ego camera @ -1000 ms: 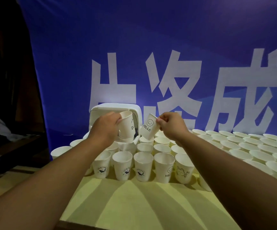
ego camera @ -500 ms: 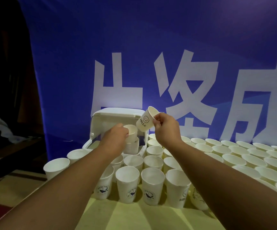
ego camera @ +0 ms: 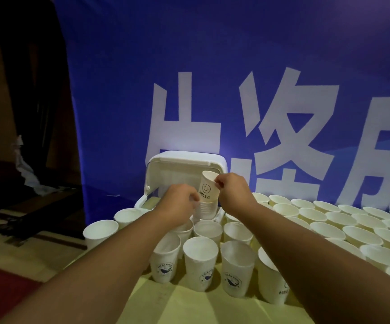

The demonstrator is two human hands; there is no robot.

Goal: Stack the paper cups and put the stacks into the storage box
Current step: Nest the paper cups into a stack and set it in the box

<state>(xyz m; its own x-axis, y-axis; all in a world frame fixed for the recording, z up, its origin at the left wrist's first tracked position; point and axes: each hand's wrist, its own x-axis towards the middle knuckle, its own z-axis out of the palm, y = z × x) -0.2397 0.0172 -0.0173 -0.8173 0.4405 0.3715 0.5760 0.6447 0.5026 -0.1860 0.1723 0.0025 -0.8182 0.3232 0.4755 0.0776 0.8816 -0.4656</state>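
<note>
My left hand [ego camera: 180,202] is curled round the stack [ego camera: 206,209], and my right hand [ego camera: 232,195] pinches the HELLO cup [ego camera: 206,188] by its rim. That cup stands mouth up, long axis near vertical, top leaning slightly toward my right hand. Its base is just entering the stack's top cup, in front of the storage box [ego camera: 187,160] with its raised lid. I judge these cups light and thin-walled, easily crushed, so the rolled rim is the safest hold. Loose cups [ego camera: 201,260] crowd the table [ego camera: 166,307].
</note>
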